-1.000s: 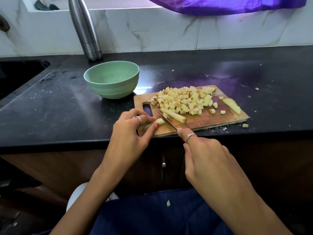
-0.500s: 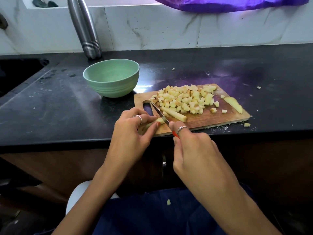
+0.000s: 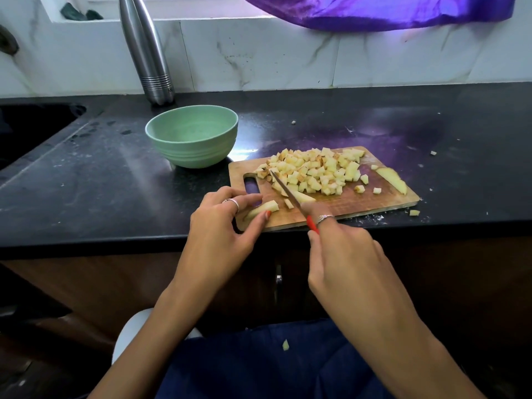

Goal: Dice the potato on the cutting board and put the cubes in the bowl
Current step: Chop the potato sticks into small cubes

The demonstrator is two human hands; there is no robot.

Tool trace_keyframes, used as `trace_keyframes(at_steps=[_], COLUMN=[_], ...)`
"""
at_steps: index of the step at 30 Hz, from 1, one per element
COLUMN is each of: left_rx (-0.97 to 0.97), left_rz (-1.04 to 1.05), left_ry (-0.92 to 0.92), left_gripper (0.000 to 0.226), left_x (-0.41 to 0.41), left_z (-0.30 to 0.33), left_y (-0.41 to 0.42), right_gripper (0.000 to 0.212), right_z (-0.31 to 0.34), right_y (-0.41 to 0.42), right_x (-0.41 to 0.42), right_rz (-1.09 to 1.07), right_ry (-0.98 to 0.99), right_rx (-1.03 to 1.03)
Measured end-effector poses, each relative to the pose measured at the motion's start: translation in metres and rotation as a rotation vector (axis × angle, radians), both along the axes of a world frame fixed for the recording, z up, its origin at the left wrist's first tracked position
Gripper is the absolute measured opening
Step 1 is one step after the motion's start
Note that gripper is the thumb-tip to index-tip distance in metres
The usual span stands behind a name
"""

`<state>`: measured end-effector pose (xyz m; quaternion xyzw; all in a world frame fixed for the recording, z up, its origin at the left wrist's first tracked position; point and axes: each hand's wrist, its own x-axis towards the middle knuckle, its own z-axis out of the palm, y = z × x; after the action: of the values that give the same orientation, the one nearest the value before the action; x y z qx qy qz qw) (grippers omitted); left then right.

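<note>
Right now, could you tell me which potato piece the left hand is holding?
The long potato strip at the cutting board's near left corner, pinched by the left hand; the other pieces lie free.

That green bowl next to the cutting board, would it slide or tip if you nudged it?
The green bowl looks empty, so it is probably light and might slide on the glossy black counter. It narrows toward its base, so a push at the rim could perhaps tip it. It seems stiff, likely keeping its shape when lifted.
</note>
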<state>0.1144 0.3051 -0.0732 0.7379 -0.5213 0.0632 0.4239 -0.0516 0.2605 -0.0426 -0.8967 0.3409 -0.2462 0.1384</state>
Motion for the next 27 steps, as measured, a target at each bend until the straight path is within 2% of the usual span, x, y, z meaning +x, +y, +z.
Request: trace_keyframes(at_steps=[6, 12, 19, 24, 27], left_rx=[-0.02, -0.037, -0.03, -0.027, -0.043], left_rz=[0.038, 0.016, 0.01, 0.023, 0.028], left_ry=[-0.005, 0.023, 0.019, 0.003, -0.008], left_gripper=[0.01, 0.012, 0.019, 0.009, 0.013], left_x=[0.005, 0.006, 0.008, 0.005, 0.002], left_z=[-0.002, -0.004, -0.002, -0.002, -0.001], left_y=[0.006, 0.004, 0.004, 0.001, -0.003], right_gripper=[0.035, 0.045, 0.043, 0.045, 0.04], right_z=[-0.002, -0.005, -0.002, -0.003, 0.001], right_y=[0.009, 0.011, 0.002, 0.001, 0.001], right_x=[0.003, 0.007, 0.017, 0.0, -0.005], right_rz=[0.04, 0.045, 0.055, 0.005, -0.007], right_ry=[-0.018, 0.014, 0.114, 0.078, 0.032], right_rx=[0.004, 0.029, -0.038, -0.01, 0.009])
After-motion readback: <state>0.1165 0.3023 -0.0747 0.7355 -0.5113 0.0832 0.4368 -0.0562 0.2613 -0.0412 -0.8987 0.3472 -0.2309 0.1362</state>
